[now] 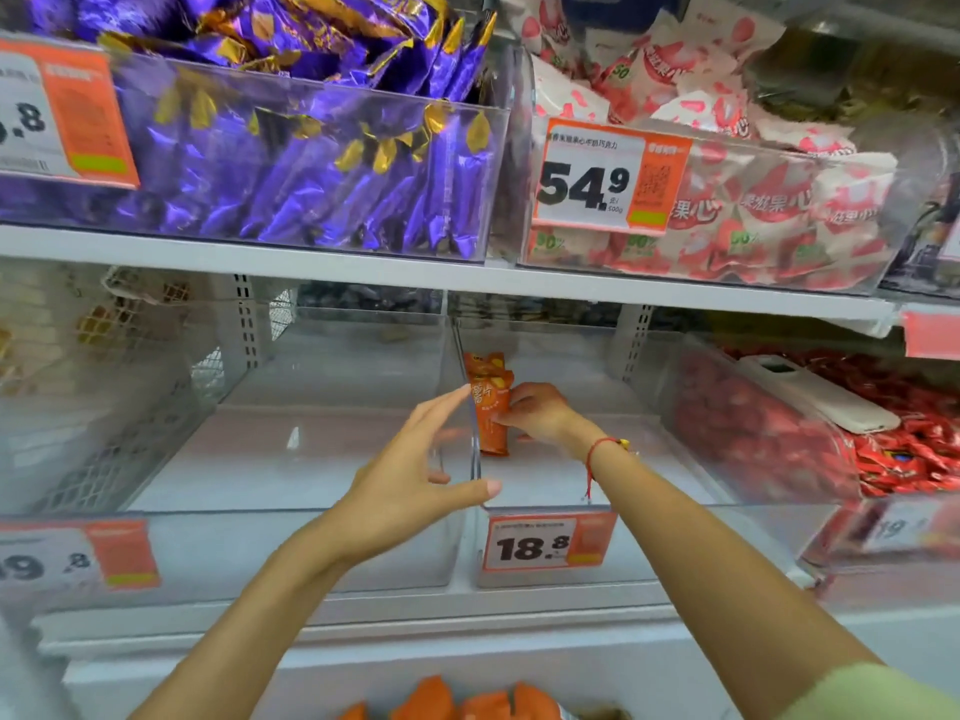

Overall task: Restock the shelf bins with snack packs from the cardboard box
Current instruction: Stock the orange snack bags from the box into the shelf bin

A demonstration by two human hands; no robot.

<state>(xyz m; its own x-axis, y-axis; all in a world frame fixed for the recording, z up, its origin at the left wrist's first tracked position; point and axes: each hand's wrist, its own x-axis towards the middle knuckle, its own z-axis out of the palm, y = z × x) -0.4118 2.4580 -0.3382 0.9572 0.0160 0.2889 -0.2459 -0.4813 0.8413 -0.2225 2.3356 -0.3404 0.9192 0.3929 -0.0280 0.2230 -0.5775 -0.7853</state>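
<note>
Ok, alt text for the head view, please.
The right hand holds orange snack packs upright in a nearly bare clear bin priced 18.8. The open left hand rests against the bin's left wall.

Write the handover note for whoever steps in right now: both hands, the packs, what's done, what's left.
Right hand: grip on an orange snack pack, standing it against the left wall of the 18.8 bin.
Left hand: open, fingers at the clear divider between the two bins.
Done: a couple of packs stand in that bin.
Left: the bin is otherwise bare, the left-hand bin looks bare; more orange packs wait below.
</note>
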